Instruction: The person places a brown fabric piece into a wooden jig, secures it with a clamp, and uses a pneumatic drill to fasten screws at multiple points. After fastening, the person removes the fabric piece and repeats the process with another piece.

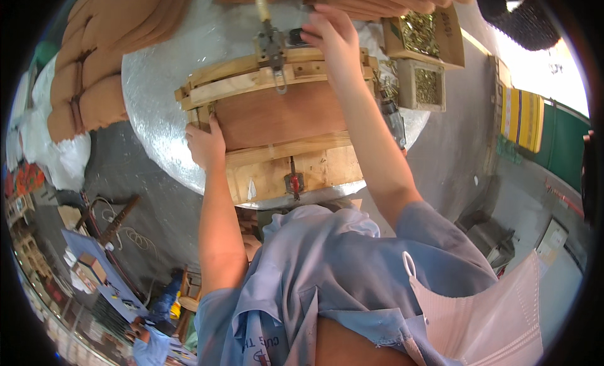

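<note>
A wooden jig [251,83] lies before me on a round, film-covered table [154,108], with a curved brown wooden panel [283,114] seated in it. My left hand [206,143] grips the panel's left end, its thumb close to a small brass-coloured piece [212,107]. Beyond the jig's back rail, my right hand [333,36] is raised with fingers apart, beside a small black object [297,37]; nothing shows in it. A metal toggle clamp [272,48] with a yellow handle reaches over the back rail. Another clamp [294,182], red-handled, sits on the near board.
A cardboard box [450,42] of brass-coloured hardware and a wooden box [406,83] of small fasteners stand at right, near a power screwdriver [393,122]. Stacked brown panels [119,26] line the back and left. Another person [151,347] is at lower left.
</note>
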The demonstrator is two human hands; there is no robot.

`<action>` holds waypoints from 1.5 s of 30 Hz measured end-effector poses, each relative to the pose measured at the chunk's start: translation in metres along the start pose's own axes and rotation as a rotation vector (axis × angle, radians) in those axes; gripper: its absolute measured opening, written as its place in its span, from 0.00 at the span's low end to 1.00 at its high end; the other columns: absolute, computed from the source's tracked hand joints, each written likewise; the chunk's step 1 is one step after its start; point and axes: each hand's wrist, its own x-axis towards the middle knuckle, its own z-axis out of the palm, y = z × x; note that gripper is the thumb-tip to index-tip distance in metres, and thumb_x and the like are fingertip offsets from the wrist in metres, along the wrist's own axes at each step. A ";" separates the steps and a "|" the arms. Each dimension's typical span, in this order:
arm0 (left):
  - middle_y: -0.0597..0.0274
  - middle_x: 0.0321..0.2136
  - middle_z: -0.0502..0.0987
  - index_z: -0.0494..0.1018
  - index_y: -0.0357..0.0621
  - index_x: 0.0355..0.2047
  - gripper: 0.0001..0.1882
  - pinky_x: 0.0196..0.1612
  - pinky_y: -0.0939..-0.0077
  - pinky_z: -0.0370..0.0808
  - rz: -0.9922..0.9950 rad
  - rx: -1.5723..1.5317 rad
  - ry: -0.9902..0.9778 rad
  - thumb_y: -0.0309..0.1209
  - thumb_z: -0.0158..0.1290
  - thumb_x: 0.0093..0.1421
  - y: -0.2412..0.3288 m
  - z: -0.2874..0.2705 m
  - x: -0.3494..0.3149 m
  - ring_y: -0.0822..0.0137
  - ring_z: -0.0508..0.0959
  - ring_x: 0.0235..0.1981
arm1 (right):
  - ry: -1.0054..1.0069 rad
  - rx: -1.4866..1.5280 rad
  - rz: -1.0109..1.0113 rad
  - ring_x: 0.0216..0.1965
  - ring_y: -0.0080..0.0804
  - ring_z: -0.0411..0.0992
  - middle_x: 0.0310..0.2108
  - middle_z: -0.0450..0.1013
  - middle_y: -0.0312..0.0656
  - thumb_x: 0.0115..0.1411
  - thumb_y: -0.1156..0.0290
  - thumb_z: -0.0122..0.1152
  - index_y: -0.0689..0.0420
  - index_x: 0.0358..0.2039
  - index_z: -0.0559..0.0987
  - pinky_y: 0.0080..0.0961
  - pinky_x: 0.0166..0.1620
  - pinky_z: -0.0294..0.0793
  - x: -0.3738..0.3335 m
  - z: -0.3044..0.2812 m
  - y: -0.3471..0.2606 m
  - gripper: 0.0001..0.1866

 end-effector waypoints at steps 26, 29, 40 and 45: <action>0.42 0.60 0.74 0.63 0.35 0.65 0.44 0.54 0.48 0.83 0.024 0.035 -0.044 0.66 0.51 0.70 0.004 -0.004 0.000 0.44 0.79 0.60 | -0.365 -0.242 0.600 0.48 0.25 0.78 0.43 0.81 0.37 0.75 0.59 0.65 0.58 0.61 0.78 0.27 0.51 0.77 -0.242 -0.045 0.078 0.21; 0.41 0.61 0.73 0.63 0.35 0.65 0.44 0.55 0.48 0.82 0.005 0.060 -0.062 0.65 0.50 0.70 -0.002 -0.002 0.000 0.44 0.77 0.62 | -0.195 -0.246 0.725 0.40 0.20 0.76 0.40 0.79 0.35 0.74 0.60 0.66 0.58 0.57 0.79 0.22 0.40 0.74 -0.285 -0.046 0.114 0.19; 0.29 0.69 0.63 0.54 0.28 0.75 0.54 0.71 0.39 0.64 0.324 -0.504 0.108 0.55 0.63 0.65 -0.047 0.011 -0.001 0.35 0.62 0.72 | 0.087 -0.317 0.404 0.29 0.16 0.68 0.25 0.73 0.29 0.72 0.64 0.67 0.61 0.41 0.82 0.22 0.33 0.67 -0.385 0.010 0.049 0.11; 0.35 0.74 0.59 0.57 0.39 0.76 0.49 0.75 0.28 0.54 1.098 -0.337 0.255 0.51 0.65 0.64 0.001 -0.028 -0.012 0.39 0.58 0.77 | 0.348 -0.331 0.409 0.29 0.17 0.68 0.28 0.75 0.30 0.73 0.65 0.65 0.59 0.45 0.82 0.21 0.33 0.68 -0.400 0.004 0.091 0.10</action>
